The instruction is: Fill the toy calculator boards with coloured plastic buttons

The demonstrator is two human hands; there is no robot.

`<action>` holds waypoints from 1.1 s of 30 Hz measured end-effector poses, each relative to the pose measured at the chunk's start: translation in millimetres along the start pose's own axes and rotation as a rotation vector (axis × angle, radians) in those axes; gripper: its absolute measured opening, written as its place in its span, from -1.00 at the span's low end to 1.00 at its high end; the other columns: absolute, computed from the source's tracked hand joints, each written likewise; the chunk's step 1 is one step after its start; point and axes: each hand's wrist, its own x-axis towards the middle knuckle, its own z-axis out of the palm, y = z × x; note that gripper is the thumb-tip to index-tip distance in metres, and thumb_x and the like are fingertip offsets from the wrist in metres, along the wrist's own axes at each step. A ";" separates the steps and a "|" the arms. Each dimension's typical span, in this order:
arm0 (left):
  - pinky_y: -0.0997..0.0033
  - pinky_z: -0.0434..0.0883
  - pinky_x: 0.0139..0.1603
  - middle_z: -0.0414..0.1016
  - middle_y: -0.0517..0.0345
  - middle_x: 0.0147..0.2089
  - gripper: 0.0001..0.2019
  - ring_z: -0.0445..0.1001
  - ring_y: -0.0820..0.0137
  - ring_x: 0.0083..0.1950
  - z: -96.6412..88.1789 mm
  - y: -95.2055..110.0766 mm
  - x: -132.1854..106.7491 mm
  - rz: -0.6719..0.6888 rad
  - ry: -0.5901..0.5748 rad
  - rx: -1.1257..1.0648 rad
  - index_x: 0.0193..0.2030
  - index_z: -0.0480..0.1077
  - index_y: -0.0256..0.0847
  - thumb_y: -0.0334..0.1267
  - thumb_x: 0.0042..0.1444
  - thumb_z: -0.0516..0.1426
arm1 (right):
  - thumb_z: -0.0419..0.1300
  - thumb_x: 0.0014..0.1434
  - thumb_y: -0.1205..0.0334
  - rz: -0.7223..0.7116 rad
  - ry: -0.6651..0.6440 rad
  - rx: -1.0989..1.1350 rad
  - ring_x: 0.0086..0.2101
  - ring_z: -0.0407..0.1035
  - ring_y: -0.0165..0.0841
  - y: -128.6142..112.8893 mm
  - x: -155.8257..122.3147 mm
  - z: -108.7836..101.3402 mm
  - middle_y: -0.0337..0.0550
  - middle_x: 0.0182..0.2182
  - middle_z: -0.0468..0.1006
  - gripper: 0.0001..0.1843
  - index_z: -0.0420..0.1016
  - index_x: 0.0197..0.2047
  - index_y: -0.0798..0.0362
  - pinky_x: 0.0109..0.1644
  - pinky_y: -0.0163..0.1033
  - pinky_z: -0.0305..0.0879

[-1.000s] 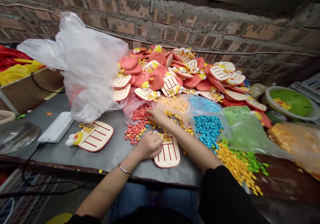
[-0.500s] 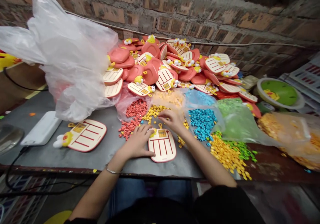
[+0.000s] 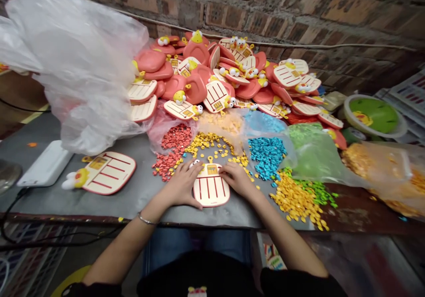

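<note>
A cream-coloured toy board (image 3: 212,194) with a red rim, red slots, a small yellow window and a chick head lies flat before me. My left hand (image 3: 180,185) grips its left side, fingers round the chick head and thumb along the lower edge. My right hand (image 3: 238,178) is closed at the board's upper right, fingertips by the window; whatever they pinch is too small to make out. Just beyond the board lie small yellow pieces (image 3: 206,142). Red pieces (image 3: 175,142) are to the left, blue pieces (image 3: 267,155) to the right.
Another toy board (image 3: 111,175) lies left, near a white power bank (image 3: 46,164) with a cable. Piled boards (image 3: 195,84) stand against the brick wall. A large plastic bag (image 3: 89,67) is at left. Orange-yellow pieces (image 3: 297,197), green pieces (image 3: 320,190) and a bowl (image 3: 375,115) are at right.
My right hand has come down from the loose yellow pieces to the board's upper right. My left hand stays on the board. The camera view has shifted slightly.
</note>
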 end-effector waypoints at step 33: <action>-0.06 0.00 0.36 0.22 -0.24 0.29 -0.05 0.12 -0.05 0.31 17.2 16.0 -0.7 0.116 0.054 0.127 0.31 0.18 -0.30 0.39 -0.05 0.13 | 0.11 0.28 0.37 -0.253 -0.305 -0.364 -0.17 0.39 -0.22 -50.0 164.4 76.8 0.04 -0.23 0.53 -0.81 0.56 -0.16 0.12 -0.14 -0.21 0.23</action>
